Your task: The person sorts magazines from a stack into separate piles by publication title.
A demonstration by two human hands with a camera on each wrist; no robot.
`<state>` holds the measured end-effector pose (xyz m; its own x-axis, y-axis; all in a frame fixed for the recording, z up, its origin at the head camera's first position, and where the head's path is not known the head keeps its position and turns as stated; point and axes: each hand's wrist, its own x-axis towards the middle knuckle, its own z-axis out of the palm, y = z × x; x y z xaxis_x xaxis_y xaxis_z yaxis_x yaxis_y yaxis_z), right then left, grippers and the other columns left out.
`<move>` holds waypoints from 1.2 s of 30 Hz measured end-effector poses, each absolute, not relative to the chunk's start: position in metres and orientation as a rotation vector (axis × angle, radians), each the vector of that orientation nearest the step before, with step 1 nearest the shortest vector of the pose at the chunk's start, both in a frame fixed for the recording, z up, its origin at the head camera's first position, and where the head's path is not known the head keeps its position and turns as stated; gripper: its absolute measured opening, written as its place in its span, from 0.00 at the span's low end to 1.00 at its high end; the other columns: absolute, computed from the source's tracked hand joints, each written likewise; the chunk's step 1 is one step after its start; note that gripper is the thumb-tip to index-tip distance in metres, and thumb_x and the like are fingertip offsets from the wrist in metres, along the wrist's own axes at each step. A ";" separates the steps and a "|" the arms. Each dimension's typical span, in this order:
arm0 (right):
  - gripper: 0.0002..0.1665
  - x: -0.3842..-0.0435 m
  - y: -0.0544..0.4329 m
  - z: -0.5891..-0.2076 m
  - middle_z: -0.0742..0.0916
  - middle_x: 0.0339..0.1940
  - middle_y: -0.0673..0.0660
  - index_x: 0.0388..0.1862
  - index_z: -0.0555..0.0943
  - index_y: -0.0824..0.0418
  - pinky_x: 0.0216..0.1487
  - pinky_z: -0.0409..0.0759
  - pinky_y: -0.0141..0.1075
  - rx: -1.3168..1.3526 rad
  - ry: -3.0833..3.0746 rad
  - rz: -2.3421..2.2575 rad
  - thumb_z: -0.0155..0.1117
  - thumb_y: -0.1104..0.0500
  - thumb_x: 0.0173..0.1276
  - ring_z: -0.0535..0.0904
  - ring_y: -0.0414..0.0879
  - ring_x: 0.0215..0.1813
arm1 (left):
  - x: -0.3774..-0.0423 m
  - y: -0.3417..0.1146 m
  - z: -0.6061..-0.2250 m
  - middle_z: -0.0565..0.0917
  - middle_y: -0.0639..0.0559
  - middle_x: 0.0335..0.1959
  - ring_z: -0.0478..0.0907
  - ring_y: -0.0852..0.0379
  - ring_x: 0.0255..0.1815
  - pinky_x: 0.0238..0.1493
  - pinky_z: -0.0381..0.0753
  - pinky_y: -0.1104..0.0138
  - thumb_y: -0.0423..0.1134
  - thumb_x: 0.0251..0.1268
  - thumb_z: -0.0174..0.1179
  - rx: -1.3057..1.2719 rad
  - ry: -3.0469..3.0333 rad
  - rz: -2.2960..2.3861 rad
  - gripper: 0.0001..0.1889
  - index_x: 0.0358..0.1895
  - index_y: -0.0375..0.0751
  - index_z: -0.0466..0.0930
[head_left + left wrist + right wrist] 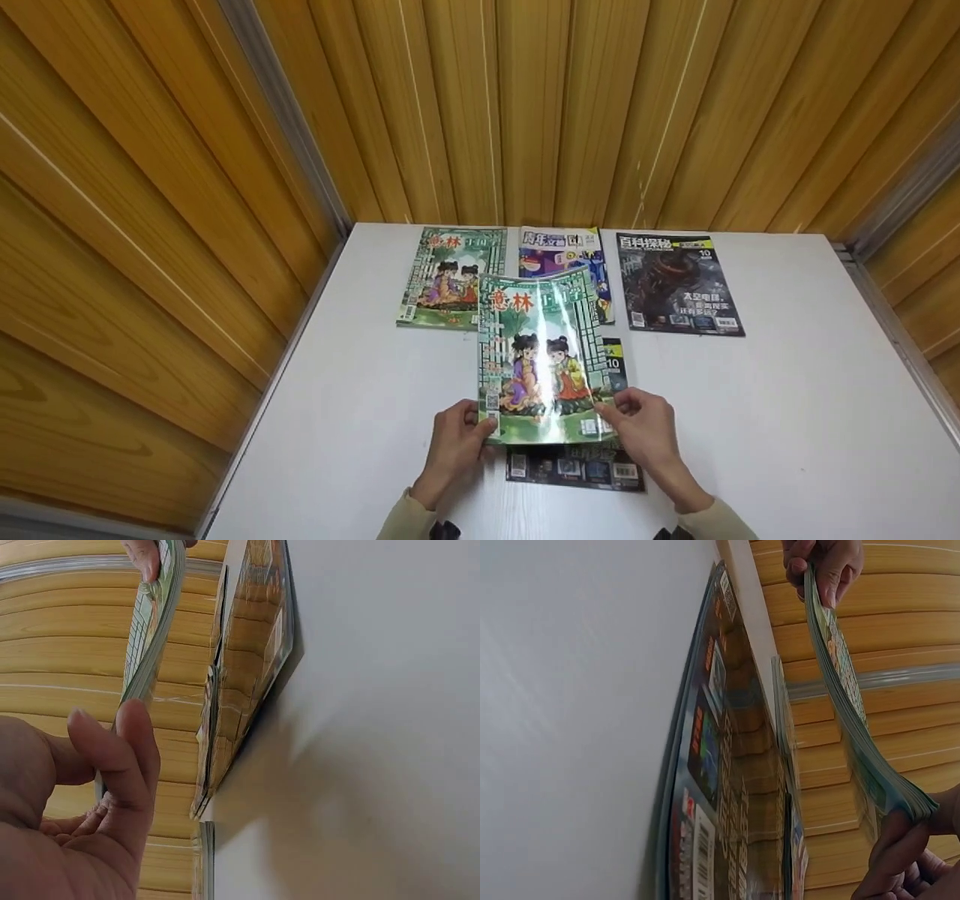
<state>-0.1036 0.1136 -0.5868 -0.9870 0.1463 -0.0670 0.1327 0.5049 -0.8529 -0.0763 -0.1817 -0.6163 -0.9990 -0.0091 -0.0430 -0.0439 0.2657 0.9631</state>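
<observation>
A green magazine [532, 360] with two cartoon children on its glossy cover is lifted off the table. My left hand [454, 442] pinches its lower left corner, thumb on the cover. The lower right corner is gripped by my right hand [646, 433] in the same way. Seen in the right wrist view, the magazine's pages [840, 701] bend in a curve between both hands. Below it a dark magazine [576, 472] lies flat on the table, mostly covered from the head view; its barcode edge [703, 847] shows close up in the right wrist view.
Along the back of the white table [795, 427] lie a matching green magazine [442, 281], a purple and blue magazine [555, 251] partly hidden behind the held one, and another dark magazine [675, 285]. Wood-grain panels [525, 112] enclose the back and sides.
</observation>
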 end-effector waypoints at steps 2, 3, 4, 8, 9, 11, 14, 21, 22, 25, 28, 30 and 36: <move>0.12 -0.108 0.111 -0.586 0.88 0.31 0.56 0.40 0.88 0.68 0.35 0.76 0.31 -0.231 -2.708 1.555 0.80 0.60 0.68 0.79 0.44 0.34 | -0.082 -0.185 -0.614 0.90 0.45 0.32 0.86 0.52 0.23 0.22 0.80 0.71 0.32 0.73 0.68 -0.052 2.499 1.869 0.12 0.51 0.25 0.84; 0.12 -0.110 0.109 -0.585 0.88 0.31 0.56 0.40 0.88 0.68 0.35 0.76 0.31 -0.221 -2.703 1.562 0.80 0.60 0.68 0.79 0.44 0.34 | -0.084 -0.187 -0.613 0.89 0.46 0.31 0.85 0.52 0.22 0.21 0.79 0.71 0.32 0.73 0.68 -0.050 2.515 1.857 0.12 0.51 0.25 0.84; 0.12 -0.113 0.108 -0.585 0.88 0.31 0.56 0.41 0.88 0.68 0.35 0.77 0.31 -0.211 -2.698 1.567 0.80 0.60 0.68 0.79 0.44 0.35 | -0.087 -0.189 -0.611 0.88 0.47 0.29 0.84 0.53 0.21 0.21 0.78 0.71 0.31 0.73 0.68 -0.039 2.534 1.845 0.11 0.50 0.25 0.84; 0.12 -0.125 0.102 -0.582 0.87 0.31 0.56 0.39 0.87 0.67 0.35 0.77 0.31 -0.173 -2.663 1.583 0.80 0.60 0.68 0.79 0.45 0.34 | -0.100 -0.196 -0.605 0.82 0.51 0.24 0.79 0.62 0.17 0.20 0.76 0.72 0.32 0.73 0.69 -0.002 2.615 1.771 0.12 0.49 0.25 0.84; 0.11 -0.128 0.100 -0.581 0.87 0.30 0.56 0.38 0.87 0.67 0.35 0.77 0.31 -0.166 -2.654 1.583 0.80 0.61 0.68 0.79 0.45 0.34 | -0.103 -0.198 -0.603 0.81 0.52 0.23 0.77 0.63 0.16 0.20 0.75 0.72 0.33 0.73 0.70 0.006 2.633 1.753 0.12 0.49 0.25 0.84; 0.11 -0.134 0.096 -0.581 0.87 0.30 0.55 0.37 0.87 0.67 0.35 0.76 0.32 -0.147 -2.644 1.585 0.80 0.61 0.68 0.79 0.44 0.33 | -0.109 -0.203 -0.601 0.81 0.53 0.22 0.77 0.65 0.14 0.20 0.76 0.71 0.33 0.73 0.70 0.015 2.671 1.713 0.13 0.50 0.24 0.84; 0.10 -0.145 0.089 -0.581 0.86 0.29 0.54 0.37 0.87 0.67 0.36 0.76 0.32 -0.121 -2.626 1.591 0.80 0.61 0.68 0.78 0.43 0.33 | -0.118 -0.210 -0.598 0.81 0.52 0.22 0.77 0.64 0.14 0.20 0.77 0.70 0.33 0.73 0.70 -0.009 2.678 1.693 0.14 0.51 0.24 0.84; 0.11 -0.172 0.068 -0.583 0.86 0.28 0.54 0.34 0.86 0.65 0.34 0.75 0.33 -0.067 -2.617 1.562 0.80 0.60 0.68 0.78 0.42 0.31 | -0.143 -0.229 -0.591 0.84 0.50 0.25 0.79 0.61 0.15 0.20 0.78 0.70 0.35 0.75 0.69 -0.121 2.675 1.662 0.12 0.49 0.27 0.85; 0.11 -0.177 0.064 -0.583 0.86 0.27 0.54 0.34 0.86 0.65 0.35 0.75 0.33 -0.061 -2.621 1.553 0.80 0.60 0.68 0.78 0.42 0.30 | -0.148 -0.232 -0.590 0.85 0.49 0.25 0.80 0.61 0.16 0.21 0.78 0.70 0.35 0.75 0.69 -0.137 2.684 1.654 0.11 0.48 0.27 0.85; 0.12 -0.191 0.054 -0.582 0.86 0.27 0.54 0.33 0.86 0.64 0.35 0.75 0.35 -0.044 -2.624 1.547 0.80 0.59 0.68 0.78 0.42 0.30 | -0.159 -0.240 -0.585 0.84 0.50 0.25 0.80 0.60 0.17 0.21 0.77 0.70 0.35 0.75 0.69 -0.182 2.705 1.633 0.10 0.48 0.28 0.85; 0.12 -0.205 0.044 -0.582 0.85 0.26 0.53 0.32 0.85 0.63 0.35 0.74 0.36 -0.028 -2.625 1.567 0.80 0.58 0.69 0.77 0.43 0.29 | -0.169 -0.248 -0.581 0.83 0.51 0.24 0.79 0.60 0.17 0.21 0.76 0.71 0.35 0.76 0.69 -0.208 2.738 1.608 0.10 0.46 0.29 0.85; 0.13 -0.213 0.037 -0.583 0.85 0.26 0.52 0.32 0.85 0.63 0.34 0.74 0.36 -0.016 -2.621 1.583 0.80 0.58 0.68 0.77 0.43 0.30 | -0.175 -0.253 -0.580 0.83 0.50 0.22 0.79 0.60 0.15 0.20 0.74 0.71 0.35 0.75 0.69 -0.220 2.767 1.590 0.09 0.42 0.30 0.84; 0.13 -0.234 0.018 -0.587 0.83 0.25 0.52 0.31 0.84 0.63 0.33 0.74 0.35 0.006 -2.615 1.595 0.80 0.59 0.68 0.76 0.43 0.27 | -0.195 -0.268 -0.587 0.86 0.42 0.20 0.77 0.61 0.13 0.18 0.72 0.71 0.36 0.75 0.70 -0.268 2.817 1.537 0.13 0.30 0.38 0.80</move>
